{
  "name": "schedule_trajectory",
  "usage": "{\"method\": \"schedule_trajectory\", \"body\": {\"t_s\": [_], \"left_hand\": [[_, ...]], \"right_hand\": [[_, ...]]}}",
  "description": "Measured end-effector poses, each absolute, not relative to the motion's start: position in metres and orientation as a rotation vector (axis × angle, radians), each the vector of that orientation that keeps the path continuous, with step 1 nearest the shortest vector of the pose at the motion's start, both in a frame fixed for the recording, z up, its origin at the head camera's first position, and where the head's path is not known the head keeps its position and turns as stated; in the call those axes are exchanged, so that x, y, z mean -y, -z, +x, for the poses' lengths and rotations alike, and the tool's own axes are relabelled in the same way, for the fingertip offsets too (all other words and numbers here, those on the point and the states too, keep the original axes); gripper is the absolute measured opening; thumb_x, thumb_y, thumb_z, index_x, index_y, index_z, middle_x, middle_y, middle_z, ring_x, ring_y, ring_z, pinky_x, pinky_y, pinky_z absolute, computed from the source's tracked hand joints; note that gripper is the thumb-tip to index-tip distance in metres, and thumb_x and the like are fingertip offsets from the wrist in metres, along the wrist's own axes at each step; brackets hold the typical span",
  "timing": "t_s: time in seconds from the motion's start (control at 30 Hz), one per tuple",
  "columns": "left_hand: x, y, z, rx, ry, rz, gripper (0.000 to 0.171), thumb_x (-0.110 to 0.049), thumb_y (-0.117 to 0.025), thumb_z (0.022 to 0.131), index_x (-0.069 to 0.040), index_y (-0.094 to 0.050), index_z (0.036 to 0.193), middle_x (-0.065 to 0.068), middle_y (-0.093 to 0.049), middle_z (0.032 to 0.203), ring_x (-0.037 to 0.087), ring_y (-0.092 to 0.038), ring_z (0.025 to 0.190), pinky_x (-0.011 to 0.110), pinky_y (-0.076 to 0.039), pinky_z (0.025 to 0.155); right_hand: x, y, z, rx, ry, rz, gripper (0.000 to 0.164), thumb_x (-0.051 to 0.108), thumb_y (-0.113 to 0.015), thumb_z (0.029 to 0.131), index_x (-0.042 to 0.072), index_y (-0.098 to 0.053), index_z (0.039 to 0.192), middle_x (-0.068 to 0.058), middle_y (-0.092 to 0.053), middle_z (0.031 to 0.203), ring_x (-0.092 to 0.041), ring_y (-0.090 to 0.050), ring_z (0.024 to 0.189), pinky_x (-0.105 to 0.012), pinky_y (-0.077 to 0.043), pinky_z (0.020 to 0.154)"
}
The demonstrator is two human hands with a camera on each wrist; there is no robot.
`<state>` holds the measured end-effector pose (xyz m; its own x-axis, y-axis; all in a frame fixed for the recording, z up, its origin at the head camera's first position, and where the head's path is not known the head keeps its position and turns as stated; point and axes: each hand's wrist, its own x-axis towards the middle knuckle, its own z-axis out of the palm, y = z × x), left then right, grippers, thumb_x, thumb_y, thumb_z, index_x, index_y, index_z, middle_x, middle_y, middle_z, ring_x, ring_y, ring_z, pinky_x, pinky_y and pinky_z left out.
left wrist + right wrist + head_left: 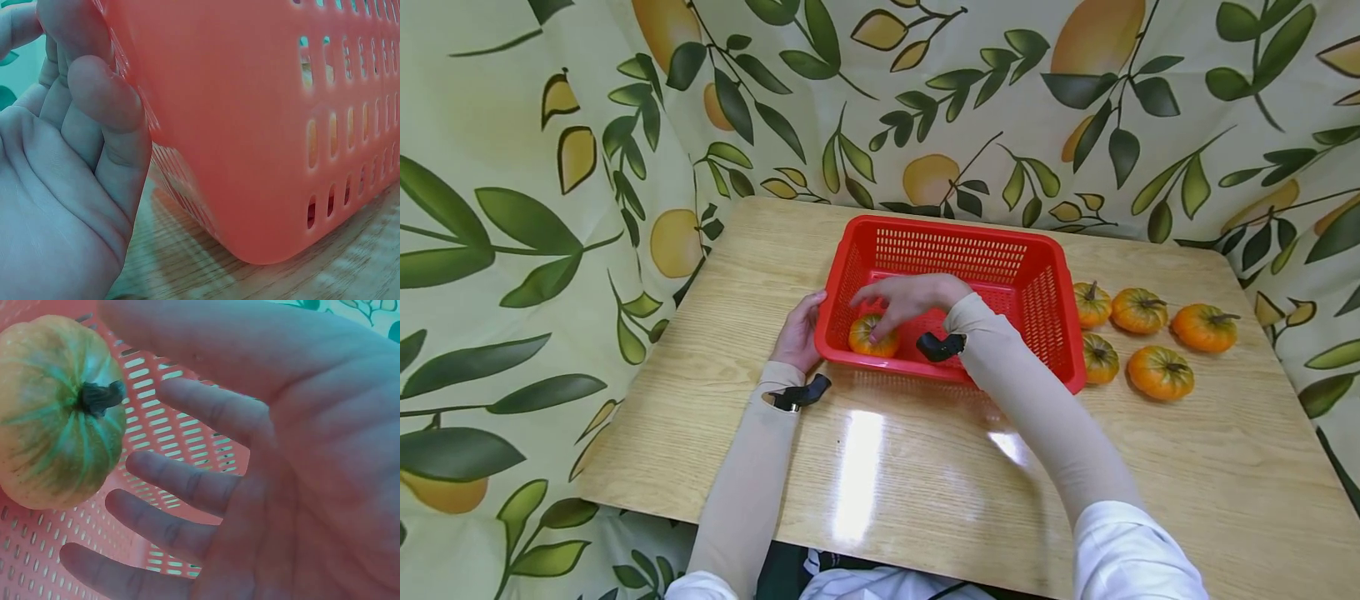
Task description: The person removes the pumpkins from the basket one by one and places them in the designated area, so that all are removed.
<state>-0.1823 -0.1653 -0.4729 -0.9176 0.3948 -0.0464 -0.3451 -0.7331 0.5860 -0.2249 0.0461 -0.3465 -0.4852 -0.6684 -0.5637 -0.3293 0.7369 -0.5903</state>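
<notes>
A red perforated plastic basket point(955, 367) stands on the wooden table. Inside its near left corner sits a small orange-and-green pumpkin point(863, 337) with a short dark stem. My right hand point(913, 298) reaches into the basket over this pumpkin, fingers spread; in the right wrist view a gap shows between its fingertips point(140, 464) and the pumpkin point(59, 419). Outside the left end of the basket, my left hand point(800, 333) rests with its fingertips against the wall near the rim. The left wrist view shows those fingers point(103, 94) loosely bent beside the red wall point(212, 125).
Several more small pumpkins point(1161, 372) lie to the right of the basket, the closest beside its right wall. A cloth with a fruit-and-leaf print point(970, 100) hangs behind the table and at its sides. The table's front edge point(647, 514) runs below my forearms.
</notes>
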Motion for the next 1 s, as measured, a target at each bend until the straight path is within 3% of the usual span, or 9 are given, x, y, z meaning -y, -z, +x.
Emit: {"method": "schedule_trajectory", "body": {"t_s": [0.17, 0.37, 0.57, 1.0], "left_hand": [[0.161, 0.471, -0.183, -0.909, -2.603, 0.059, 0.042, -0.034, -0.090, 0.075, -0.014, -0.067, 0.103, -0.003, -0.076, 0.095, 0.007, -0.071, 0.089, 0.021, -0.057, 0.081], [0.161, 0.472, -0.182, -0.901, -2.595, 0.112, 0.023, -0.033, -0.075, 0.092, -0.015, -0.067, 0.104, -0.003, -0.076, 0.096, 0.009, -0.071, 0.091, 0.021, -0.056, 0.084], [0.160, 0.472, -0.181, -0.910, -2.596, 0.087, 0.016, -0.031, -0.065, 0.098, -0.015, -0.066, 0.103, -0.003, -0.075, 0.096, 0.009, -0.069, 0.091, 0.022, -0.055, 0.083], [0.163, 0.473, -0.181, -0.920, -2.579, 0.109, 0.029, -0.034, -0.080, 0.087, -0.015, -0.067, 0.103, -0.001, -0.075, 0.096, 0.011, -0.069, 0.091, 0.024, -0.056, 0.083]], "right_hand": [[-0.047, 0.350, -0.227, -2.070, 0.496, -0.730, 0.070, 0.030, -0.079, 0.087, 0.027, -0.046, 0.150, -0.003, -0.044, 0.152, -0.025, -0.039, 0.137, -0.050, -0.035, 0.119], [-0.047, 0.357, -0.229, -2.027, 0.447, -0.777, 0.068, 0.029, -0.077, 0.088, 0.029, -0.048, 0.149, -0.003, -0.045, 0.149, -0.023, -0.039, 0.137, -0.048, -0.034, 0.119], [-0.044, 0.365, -0.230, -1.998, 0.394, -0.827, 0.069, 0.028, -0.077, 0.087, 0.028, -0.047, 0.149, -0.004, -0.043, 0.150, -0.023, -0.037, 0.138, -0.046, -0.034, 0.119], [-0.043, 0.372, -0.232, -1.994, 0.382, -0.803, 0.068, 0.033, -0.076, 0.087, 0.030, -0.046, 0.147, -0.004, -0.044, 0.146, -0.023, -0.037, 0.135, -0.046, -0.036, 0.117]]}}
